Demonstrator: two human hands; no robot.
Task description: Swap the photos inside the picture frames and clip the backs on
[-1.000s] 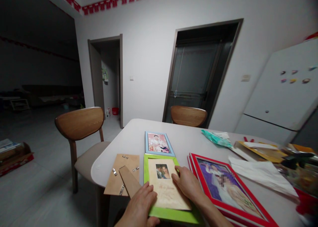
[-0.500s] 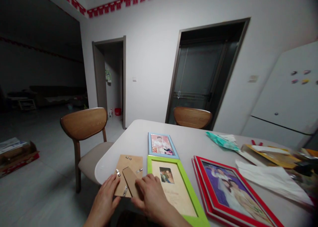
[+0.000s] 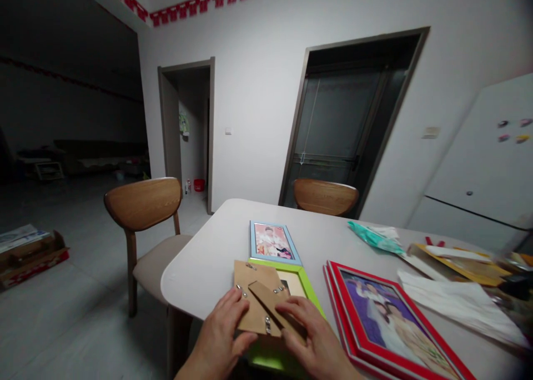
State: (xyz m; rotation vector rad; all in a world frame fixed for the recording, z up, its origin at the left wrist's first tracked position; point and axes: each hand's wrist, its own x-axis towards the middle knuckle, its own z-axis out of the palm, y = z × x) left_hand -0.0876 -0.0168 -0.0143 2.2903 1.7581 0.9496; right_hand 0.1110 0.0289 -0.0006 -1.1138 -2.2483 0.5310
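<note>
Between my two hands is a brown picture frame backing board point(image 3: 257, 308), with metal clips near its edges and a slanted stand leg on it. My left hand point(image 3: 222, 327) grips its left edge, fingers on top and thumb at the near side. On the right edge, by the stand leg, my right hand point(image 3: 314, 335) closes on the board. Beneath it lies a green picture frame point(image 3: 310, 291), whose inside is mostly covered by the board and my hands. Just beyond is a light blue picture frame point(image 3: 272, 241) holding a photo.
Two stacked red picture frames point(image 3: 387, 319) lie to the right on the white table point(image 3: 216, 241). Farther right are a teal packet point(image 3: 372, 238), white paper point(image 3: 458, 305) and a yellow envelope point(image 3: 466, 263). Wooden chairs point(image 3: 144, 202) stand at the left and far side.
Both hands have carried the backing board rightward, from beside the green frame to over it. The small photo in the green frame is now mostly covered.
</note>
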